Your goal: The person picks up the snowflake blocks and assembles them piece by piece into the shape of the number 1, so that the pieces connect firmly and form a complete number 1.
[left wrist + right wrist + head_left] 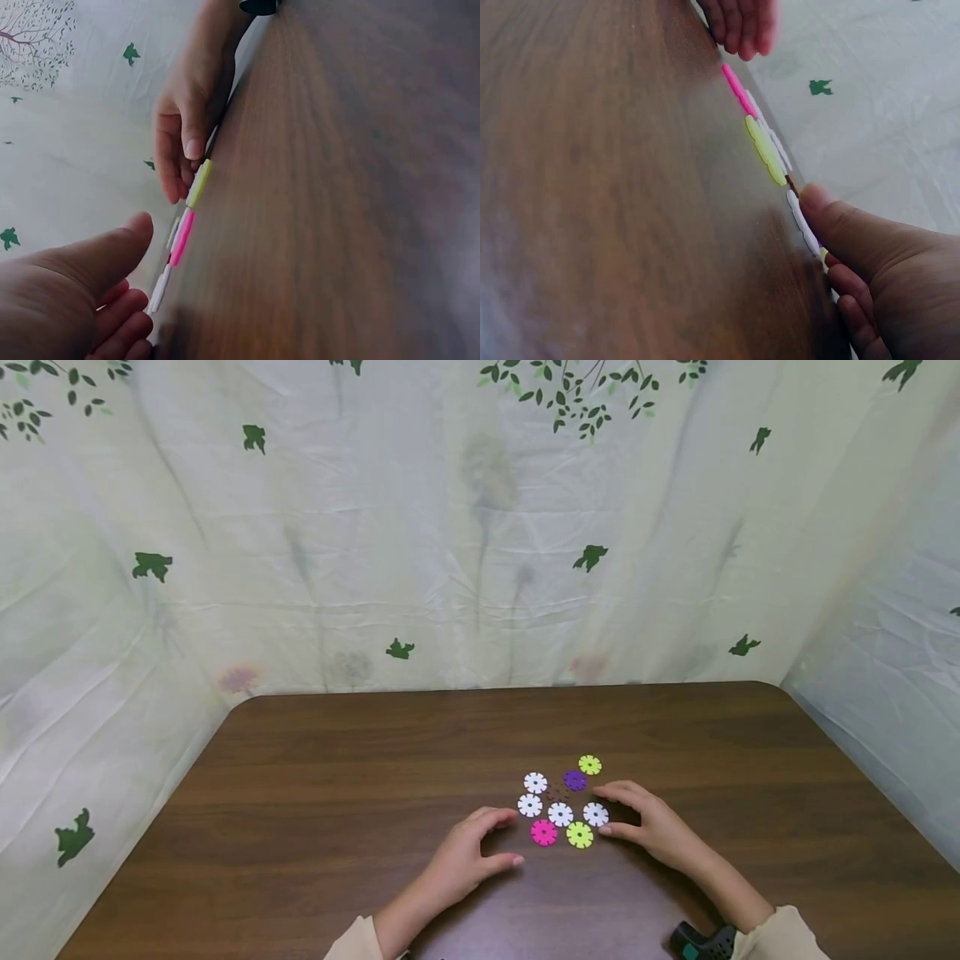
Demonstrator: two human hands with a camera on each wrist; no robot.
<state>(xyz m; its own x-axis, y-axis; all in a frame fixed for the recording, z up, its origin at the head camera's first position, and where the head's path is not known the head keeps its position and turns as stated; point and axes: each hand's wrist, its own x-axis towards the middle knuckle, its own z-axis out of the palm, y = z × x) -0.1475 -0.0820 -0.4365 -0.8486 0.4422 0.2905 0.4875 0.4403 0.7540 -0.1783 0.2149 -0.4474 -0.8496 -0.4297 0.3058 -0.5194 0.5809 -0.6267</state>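
Note:
Several flat, notched plastic discs lie in a close cluster on the brown table (337,793). Among them are a pink disc (543,832), a front yellow-green disc (580,835), a back yellow-green disc (590,765), a purple disc (575,780) and a brown disc (557,792). White discs fill the rest, one of them a right-hand white disc (596,814). My left hand (467,853) curves loosely at the cluster's left side, thumb apart from fingers, holding nothing. On the other side, my right hand (660,827) spreads thumb and fingers around the right-hand white disc, thumb tip right at its edge.
A pale cloth (420,527) with green leaf and bird prints hangs behind and beside the table. Near the right sleeve (780,935), a black device (701,941) sits at the wrist.

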